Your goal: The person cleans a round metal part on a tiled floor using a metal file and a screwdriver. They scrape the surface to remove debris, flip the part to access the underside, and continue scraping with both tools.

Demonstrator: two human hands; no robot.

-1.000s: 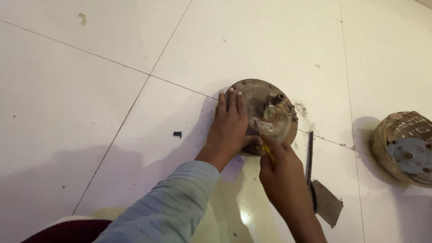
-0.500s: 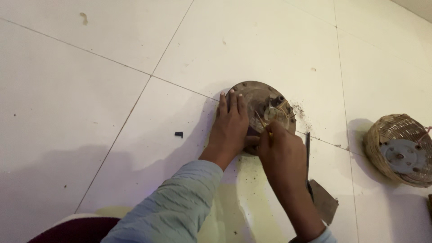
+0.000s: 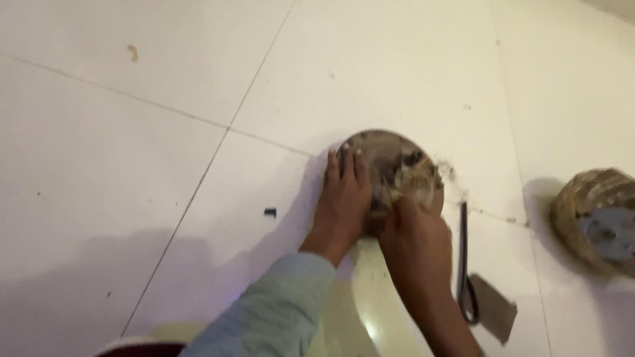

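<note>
A round, brown, dusty disc-shaped part [image 3: 397, 153] lies on the white tiled floor [image 3: 165, 165]. My left hand [image 3: 344, 198] rests flat on its left side with the fingers together and stretched out, pressing it down. A pale green sleeve [image 3: 278, 311] covers that arm. My right hand [image 3: 417, 248] is at the disc's lower right edge, fingers curled and blurred by motion. Whatever it may hold is hidden. Crumbs of dirt [image 3: 450, 173] lie by the disc's right rim.
To the right stands a second round part with a woven-looking brown rim [image 3: 579, 198] and a grey-blue plate [image 3: 608, 231] inside. A thin black looped strip [image 3: 463, 258] and a flat brown scrap [image 3: 495, 316] lie beside my right hand. A tiny black bit [image 3: 270, 212] sits left.
My right hand has moved up onto the disc's lower right edge and keeps working there. The left hand stays pressed on the disc. The camera has shifted slightly.
</note>
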